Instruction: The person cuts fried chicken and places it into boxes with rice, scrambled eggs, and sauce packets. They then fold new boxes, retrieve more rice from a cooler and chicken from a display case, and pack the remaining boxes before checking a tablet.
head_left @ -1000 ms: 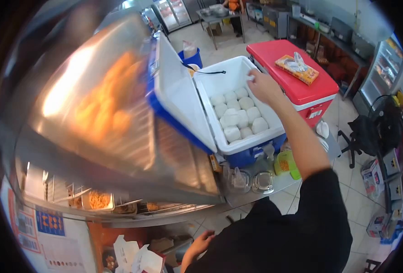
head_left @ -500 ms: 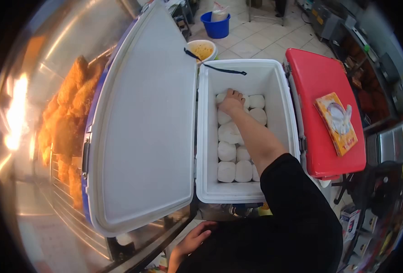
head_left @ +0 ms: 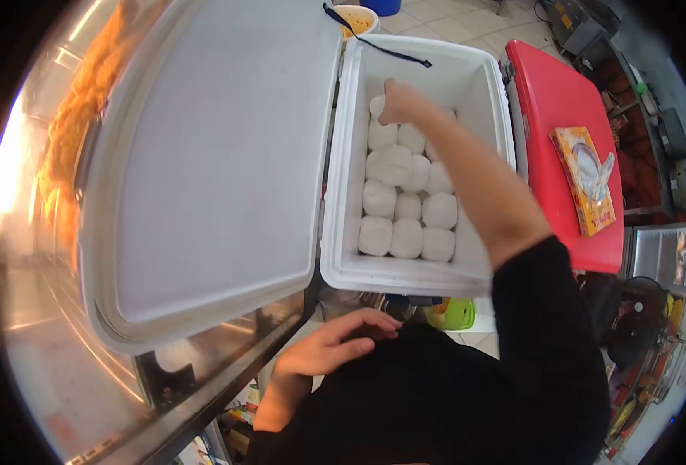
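Inside a white cooler box, several round white bundles lie packed in rows; their wrapping or surface cannot be made out clearly. My right hand reaches into the far left corner of the box. Its fingers are closed around one white bundle, mostly hidden by the hand. My left hand hovers outside, below the near edge of the box, with nothing in it and its fingers stretched out, slightly bent. The cooler's lid stands swung back to the left.
A red cooler lid lies to the right with an orange-and-yellow packet on it. Golden fried food sits in a lit metal cabinet at left. Beyond the box is a tub of orange food. A black strap crosses the far rim.
The view has tilted and shifted, so the box appears higher. My right hand's fingers have gone from lying over the bundles to wrapping round one. My left hand appears higher and more fully in view.
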